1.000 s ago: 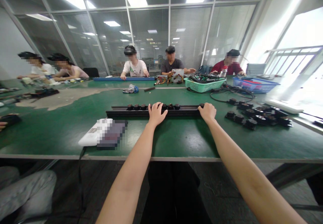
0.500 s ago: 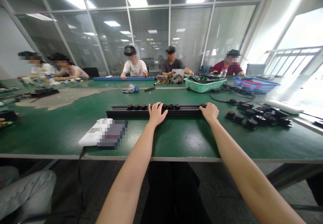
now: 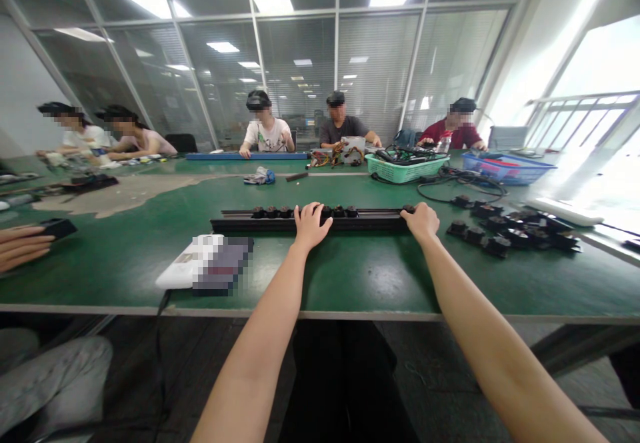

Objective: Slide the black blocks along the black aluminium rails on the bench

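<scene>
A long black rail (image 3: 310,224) lies across the green table, with several round dark units standing in a row along it. My left hand (image 3: 311,226) rests over the rail's middle, its fingers curled on top among the units. My right hand (image 3: 421,222) sits at the rail's right end, with its fingers over the end. Just right of that hand lie several loose black units (image 3: 507,236), not touching it. Below the rail and left of my left hand is a white device (image 3: 180,270), partly pixelated.
A co-worker's hand (image 3: 23,246) holds a black item at the left edge of the green table (image 3: 360,273). Across it stand a green basket (image 3: 405,170) of cables and a blue basket (image 3: 505,168). Several seated people work at the far side.
My right hand has shifted slightly to the right along the rail. A co-worker's hand with a black item has come further into view at the left edge.
</scene>
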{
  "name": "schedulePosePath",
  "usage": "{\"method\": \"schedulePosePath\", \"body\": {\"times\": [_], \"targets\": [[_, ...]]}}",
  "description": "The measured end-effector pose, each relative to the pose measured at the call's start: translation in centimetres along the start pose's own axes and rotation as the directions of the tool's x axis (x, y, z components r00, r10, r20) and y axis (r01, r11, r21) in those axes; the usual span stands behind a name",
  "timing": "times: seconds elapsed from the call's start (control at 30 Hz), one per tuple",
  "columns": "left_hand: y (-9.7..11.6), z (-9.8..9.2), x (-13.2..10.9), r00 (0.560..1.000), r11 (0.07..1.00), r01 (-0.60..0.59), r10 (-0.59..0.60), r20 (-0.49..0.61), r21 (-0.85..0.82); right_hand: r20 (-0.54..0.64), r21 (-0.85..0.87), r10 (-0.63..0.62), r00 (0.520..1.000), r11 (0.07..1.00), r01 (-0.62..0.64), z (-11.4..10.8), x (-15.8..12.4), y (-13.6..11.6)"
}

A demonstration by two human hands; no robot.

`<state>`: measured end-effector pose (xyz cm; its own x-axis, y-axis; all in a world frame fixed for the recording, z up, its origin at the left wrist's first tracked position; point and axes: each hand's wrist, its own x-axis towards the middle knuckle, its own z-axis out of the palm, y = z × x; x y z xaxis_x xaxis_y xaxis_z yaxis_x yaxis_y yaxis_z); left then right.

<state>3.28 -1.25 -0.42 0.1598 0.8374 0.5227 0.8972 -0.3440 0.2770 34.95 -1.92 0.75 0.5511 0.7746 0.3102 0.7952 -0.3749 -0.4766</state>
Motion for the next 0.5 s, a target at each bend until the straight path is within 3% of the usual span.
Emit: {"method": "schedulePosePath", "body": {"times": [0.5], "targets": [[-0.1, 0.16, 0.05, 1.0, 1.0, -0.005, 0.005, -0.008, 0.004, -0.002, -0.027, 0.023, 1.0, 0.999, -0.023, -0.21, 0.71, 0.51]]}}
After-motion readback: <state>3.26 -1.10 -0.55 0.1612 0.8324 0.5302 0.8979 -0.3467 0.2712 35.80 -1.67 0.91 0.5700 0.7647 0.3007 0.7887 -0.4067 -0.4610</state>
